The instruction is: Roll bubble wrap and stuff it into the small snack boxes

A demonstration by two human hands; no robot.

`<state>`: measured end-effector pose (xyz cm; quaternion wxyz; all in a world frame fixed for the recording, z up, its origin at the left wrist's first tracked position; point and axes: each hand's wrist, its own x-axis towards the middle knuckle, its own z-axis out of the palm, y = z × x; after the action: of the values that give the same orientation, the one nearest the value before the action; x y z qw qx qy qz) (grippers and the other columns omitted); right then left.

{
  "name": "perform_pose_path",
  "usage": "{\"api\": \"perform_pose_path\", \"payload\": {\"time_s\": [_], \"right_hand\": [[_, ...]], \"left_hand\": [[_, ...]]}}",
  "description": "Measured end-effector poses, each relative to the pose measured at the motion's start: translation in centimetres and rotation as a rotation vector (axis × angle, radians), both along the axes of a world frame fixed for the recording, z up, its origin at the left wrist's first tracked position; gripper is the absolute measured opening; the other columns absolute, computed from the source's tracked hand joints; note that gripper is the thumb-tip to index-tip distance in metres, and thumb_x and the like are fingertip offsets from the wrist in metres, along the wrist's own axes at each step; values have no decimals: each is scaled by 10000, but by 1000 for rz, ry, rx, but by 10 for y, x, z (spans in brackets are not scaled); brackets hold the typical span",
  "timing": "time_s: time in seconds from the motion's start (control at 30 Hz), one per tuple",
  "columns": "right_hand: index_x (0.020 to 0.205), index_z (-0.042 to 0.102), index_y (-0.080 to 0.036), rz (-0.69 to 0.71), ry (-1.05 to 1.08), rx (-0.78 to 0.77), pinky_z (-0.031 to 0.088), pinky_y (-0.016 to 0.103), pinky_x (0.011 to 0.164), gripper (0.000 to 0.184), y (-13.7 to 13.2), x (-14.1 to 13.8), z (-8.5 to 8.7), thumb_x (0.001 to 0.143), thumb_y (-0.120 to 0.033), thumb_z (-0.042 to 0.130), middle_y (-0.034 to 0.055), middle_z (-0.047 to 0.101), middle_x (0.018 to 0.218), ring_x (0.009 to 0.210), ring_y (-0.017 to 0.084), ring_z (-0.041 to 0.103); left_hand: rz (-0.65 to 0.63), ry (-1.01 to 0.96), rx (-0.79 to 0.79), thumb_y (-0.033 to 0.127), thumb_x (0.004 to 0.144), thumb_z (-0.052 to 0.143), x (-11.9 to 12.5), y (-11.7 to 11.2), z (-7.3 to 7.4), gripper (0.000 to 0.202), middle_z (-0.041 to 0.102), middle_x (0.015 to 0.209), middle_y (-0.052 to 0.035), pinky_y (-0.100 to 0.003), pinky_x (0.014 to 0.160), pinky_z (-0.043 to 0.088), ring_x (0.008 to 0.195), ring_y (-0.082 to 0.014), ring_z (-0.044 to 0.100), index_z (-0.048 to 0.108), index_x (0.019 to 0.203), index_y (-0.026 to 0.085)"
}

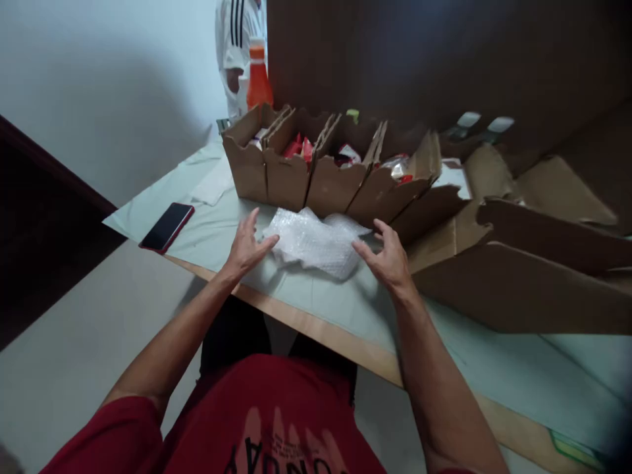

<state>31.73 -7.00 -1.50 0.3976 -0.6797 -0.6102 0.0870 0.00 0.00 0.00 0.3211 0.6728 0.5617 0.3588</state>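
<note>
A crumpled sheet of bubble wrap (318, 243) lies on the covered table, close in front of the cardboard bins. At its left end is my left hand (245, 245), fingers spread and thumb pointing toward the wrap. My right hand (389, 257) hovers by the other end with thumb and fingers apart, the thumb near the wrap's edge. Whether either thumb touches the plastic I cannot tell. Neither hand grips anything. Nothing can be made out under or inside the wrap.
Cardboard bins (286, 178) holding small red and white packets stand in a row behind. Larger open cardboard boxes (523, 283) fill the right. A phone (166, 227) lies left, near a white sheet (214, 184). An orange bottle (259, 79) and a person in white (232, 39) are beyond.
</note>
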Motion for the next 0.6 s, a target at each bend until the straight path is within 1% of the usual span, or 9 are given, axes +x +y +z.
{"api": "perform_pose_path", "payload": {"time_s": [0.07, 0.13, 0.17, 0.2, 0.27, 0.33, 0.4, 0.5, 0.6], "right_hand": [[1516, 415, -222, 53, 32, -14, 526, 556, 985, 916, 1, -3, -15, 818, -791, 585, 204, 486, 1508, 1296, 371, 568], [1541, 374, -225, 77, 19, 2, 478, 571, 1055, 948, 6, -11, -25, 820, -809, 569, 195, 452, 1541, 1373, 370, 500], [1543, 371, -226, 88, 1, 6, 451, 576, 1087, 941, 9, -16, -30, 828, -807, 562, 187, 447, 1548, 1395, 366, 477], [1538, 379, -230, 104, -18, -2, 429, 576, 1109, 916, 12, -22, -34, 841, -798, 553, 177, 454, 1546, 1403, 361, 468], [1518, 415, -240, 138, -43, -47, 411, 577, 1121, 844, 17, -31, -40, 870, -766, 540, 156, 486, 1528, 1391, 360, 479], [1497, 445, -237, 153, -50, -84, 413, 586, 1106, 792, 19, -37, -46, 885, -728, 548, 149, 516, 1506, 1363, 375, 501], [1482, 465, -233, 142, -55, -84, 409, 606, 1091, 761, 19, -40, -51, 886, -697, 566, 149, 528, 1498, 1348, 394, 507], [1464, 485, -255, 130, -86, -67, 400, 621, 1080, 710, 22, -39, -58, 888, -656, 590, 138, 547, 1486, 1336, 401, 512], [1460, 490, -253, 128, -120, -54, 403, 611, 1075, 684, 26, -38, -64, 890, -608, 613, 146, 557, 1473, 1328, 397, 516]], "left_hand": [[-128, 158, 133, 479, 750, 793, 0, -6, -5, 921, 345, 1622, -190, -555, 1175, 334, 1474, -402, 369, 397, 1544, 232], [-260, 286, 206, 553, 780, 770, 7, -6, -11, 923, 206, 1697, -169, -583, 1221, 230, 1553, -418, 209, 379, 1565, 266], [-314, 331, 200, 576, 805, 744, 12, -3, -14, 908, 173, 1712, -164, -585, 1226, 211, 1564, -420, 180, 370, 1574, 270], [-353, 371, 174, 584, 831, 714, 17, 0, -17, 887, 166, 1717, -163, -586, 1224, 210, 1565, -420, 181, 363, 1582, 269], [-392, 447, 110, 576, 868, 673, 25, 7, -24, 841, 191, 1718, -161, -593, 1214, 218, 1554, -424, 215, 362, 1587, 272], [-389, 508, 85, 570, 888, 648, 29, 11, -29, 811, 206, 1720, -150, -602, 1209, 209, 1545, -428, 235, 358, 1592, 290], [-377, 548, 91, 564, 910, 620, 30, 11, -31, 790, 194, 1726, -136, -597, 1212, 191, 1549, -416, 226, 340, 1601, 303], [-393, 596, 64, 542, 940, 575, 29, 11, -28, 772, 189, 1726, -135, -582, 1217, 183, 1555, -399, 216, 306, 1618, 290], [-444, 625, 4, 543, 925, 586, 29, 15, -18, 794, 221, 1711, -150, -597, 1204, 201, 1543, -428, 229, 308, 1620, 278]]}}
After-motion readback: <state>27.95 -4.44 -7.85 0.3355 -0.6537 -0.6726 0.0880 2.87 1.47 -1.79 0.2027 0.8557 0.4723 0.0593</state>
